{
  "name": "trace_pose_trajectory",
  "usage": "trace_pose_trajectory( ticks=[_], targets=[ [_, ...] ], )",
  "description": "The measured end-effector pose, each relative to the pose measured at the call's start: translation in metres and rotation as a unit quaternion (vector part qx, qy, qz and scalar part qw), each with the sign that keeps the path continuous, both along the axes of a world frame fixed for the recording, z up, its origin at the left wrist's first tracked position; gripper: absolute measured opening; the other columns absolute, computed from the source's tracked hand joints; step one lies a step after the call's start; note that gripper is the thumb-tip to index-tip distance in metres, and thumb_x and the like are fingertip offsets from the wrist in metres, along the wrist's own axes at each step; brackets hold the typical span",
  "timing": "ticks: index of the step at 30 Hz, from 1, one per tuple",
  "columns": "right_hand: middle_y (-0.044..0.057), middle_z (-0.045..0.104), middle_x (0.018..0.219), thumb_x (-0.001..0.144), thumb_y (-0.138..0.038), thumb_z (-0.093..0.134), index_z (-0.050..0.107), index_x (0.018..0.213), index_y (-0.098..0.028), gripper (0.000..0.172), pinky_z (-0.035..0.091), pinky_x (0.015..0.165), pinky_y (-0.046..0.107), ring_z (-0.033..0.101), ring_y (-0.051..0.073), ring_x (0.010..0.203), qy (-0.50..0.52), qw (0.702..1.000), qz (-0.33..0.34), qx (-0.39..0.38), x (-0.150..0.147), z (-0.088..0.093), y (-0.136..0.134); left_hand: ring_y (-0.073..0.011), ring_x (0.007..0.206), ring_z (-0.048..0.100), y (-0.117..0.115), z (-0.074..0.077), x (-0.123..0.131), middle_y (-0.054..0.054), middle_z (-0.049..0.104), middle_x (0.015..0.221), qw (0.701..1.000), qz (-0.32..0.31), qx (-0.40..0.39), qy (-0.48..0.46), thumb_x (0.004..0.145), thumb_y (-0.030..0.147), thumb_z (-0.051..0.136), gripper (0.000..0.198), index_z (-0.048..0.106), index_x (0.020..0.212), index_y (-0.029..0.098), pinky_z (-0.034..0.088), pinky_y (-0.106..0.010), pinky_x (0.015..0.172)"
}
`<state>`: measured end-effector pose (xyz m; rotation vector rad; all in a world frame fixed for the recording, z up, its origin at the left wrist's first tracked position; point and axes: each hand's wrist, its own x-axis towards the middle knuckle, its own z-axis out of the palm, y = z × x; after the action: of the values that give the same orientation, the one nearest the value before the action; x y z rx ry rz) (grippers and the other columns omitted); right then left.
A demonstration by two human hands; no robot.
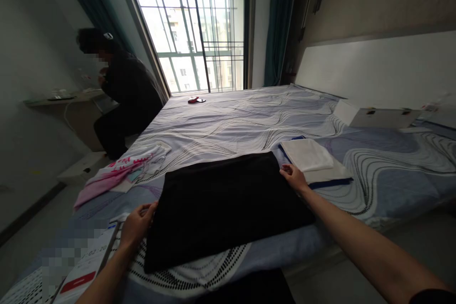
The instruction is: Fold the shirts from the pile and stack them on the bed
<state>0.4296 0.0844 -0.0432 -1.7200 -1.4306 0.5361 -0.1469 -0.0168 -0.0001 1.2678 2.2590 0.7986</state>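
While a big black cloth (228, 204) lies spread out on the bed (235, 126), close to its near edge, two bare hands touch its two sides. The left hand (136, 225) is at the left side, about halfway along, with its fingers bent in at the edge. The right hand (295, 179) is at the right side, nearer the far corner, and its fingers are bent at the edge too. I cannot tell if the fingers of either hand are pinching the black cloth or just resting on it. Just beside the right hand is a flat pile, with white cloth (308, 154) on top and blue cloth (333, 182) peeking out under it. Over on the left, a pink and white cloth (110, 175) lies in a loose heap. Near the left arm is a screen (83, 266) with numbers on it, partly blurred. Farther right, a white box (386, 117) sits on the bed. A person (133, 80) in dark clothes sits past the bed, near the bright window (185, 33).
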Motion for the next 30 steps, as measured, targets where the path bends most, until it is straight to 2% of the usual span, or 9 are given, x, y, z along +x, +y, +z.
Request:
trace_pose_trajectory(
  ticks=[5,7,10,13,16,18,21,26,30],
  targets=[
    [0.006,0.074,0.087,0.082,-0.052,0.057,0.071,0.094,-0.019,0.038,0.049,0.078,0.033,0.069,0.023,0.083,-0.056,0.997,-0.014,-0.048,0.001,0.008,-0.078,-0.0315,0.092,0.072,-0.068,0.0,0.015,-0.005,0.079,0.089,0.998,-0.027,0.051,-0.018,0.07,0.071,0.055,0.055,0.077,0.089,0.024,0.053,-0.036,0.073],
    [0.007,0.074,0.082,0.082,-0.058,0.056,0.071,0.084,-0.02,0.04,0.048,0.076,0.034,0.069,0.025,0.081,-0.07,0.995,0.009,-0.074,0.001,0.008,-0.102,-0.0329,0.096,0.071,-0.085,-0.001,0.024,-0.006,0.079,0.093,0.997,-0.014,0.068,-0.034,0.068,0.07,0.057,0.052,0.077,0.087,0.025,0.054,-0.039,0.078],
    [0.009,0.076,0.084,0.077,-0.059,0.061,0.072,0.078,-0.02,0.041,0.048,0.077,0.036,0.07,0.028,0.085,-0.068,0.993,0.014,-0.099,0.001,0.008,-0.123,-0.0335,0.089,0.072,-0.098,-0.002,0.041,-0.008,0.078,0.086,0.995,-0.033,0.064,-0.063,0.067,0.071,0.06,0.047,0.074,0.075,0.027,0.055,-0.04,0.077],
    [0.009,0.077,0.087,0.074,-0.054,0.062,0.075,0.081,-0.02,0.037,0.05,0.08,0.038,0.071,0.03,0.088,-0.024,0.995,0.02,-0.095,-0.001,0.009,-0.132,-0.0322,0.083,0.072,-0.105,0.004,0.056,-0.006,0.077,0.078,0.991,-0.046,0.087,-0.091,0.067,0.069,0.063,0.043,0.07,0.068,0.026,0.055,-0.038,0.073],
    [0.008,0.077,0.087,0.076,-0.055,0.058,0.075,0.082,-0.021,0.039,0.053,0.082,0.04,0.071,0.03,0.089,0.046,0.998,0.026,-0.022,-0.004,0.01,-0.138,-0.0304,0.088,0.072,-0.114,0.011,0.063,-0.004,0.077,0.083,0.978,-0.018,0.158,-0.137,0.064,0.066,0.065,0.044,0.07,0.077,0.024,0.056,-0.035,0.077],
    [0.009,0.078,0.088,0.076,-0.059,0.058,0.074,0.082,-0.021,0.042,0.054,0.084,0.04,0.071,0.03,0.091,0.089,0.995,0.027,0.028,-0.005,0.01,-0.142,-0.029,0.086,0.071,-0.119,0.012,0.064,-0.002,0.076,0.081,0.971,-0.024,0.18,-0.159,0.062,0.067,0.067,0.047,0.069,0.079,0.024,0.056,-0.034,0.075],
    [0.009,0.077,0.087,0.074,-0.064,0.059,0.072,0.081,-0.021,0.045,0.055,0.083,0.04,0.071,0.031,0.09,0.131,0.99,0.041,0.043,-0.004,0.01,-0.146,-0.0275,0.078,0.07,-0.123,0.009,0.063,-0.001,0.073,0.073,0.97,-0.035,0.184,-0.152,0.062,0.068,0.067,0.045,0.066,0.074,0.025,0.055,-0.033,0.07],
    [0.009,0.076,0.082,0.072,-0.065,0.056,0.069,0.079,-0.021,0.046,0.054,0.081,0.042,0.071,0.032,0.085,0.105,0.994,-0.001,0.041,-0.006,0.011,-0.144,-0.0273,0.068,0.067,-0.117,0.005,0.064,-0.001,0.068,0.062,0.979,0.004,0.186,-0.083,0.073,0.066,0.055,0.04,0.061,0.076,0.026,0.051,-0.035,0.063],
    [0.011,0.076,0.082,0.072,-0.063,0.053,0.067,0.072,-0.023,0.042,0.052,0.083,0.044,0.07,0.034,0.086,0.068,0.994,-0.07,0.05,-0.007,0.015,-0.15,-0.0304,0.074,0.07,-0.121,0.018,0.064,-0.005,0.072,0.069,0.98,0.043,0.18,-0.07,0.074,0.063,0.052,0.039,0.06,0.08,0.025,0.053,-0.038,0.067]
  ],
)
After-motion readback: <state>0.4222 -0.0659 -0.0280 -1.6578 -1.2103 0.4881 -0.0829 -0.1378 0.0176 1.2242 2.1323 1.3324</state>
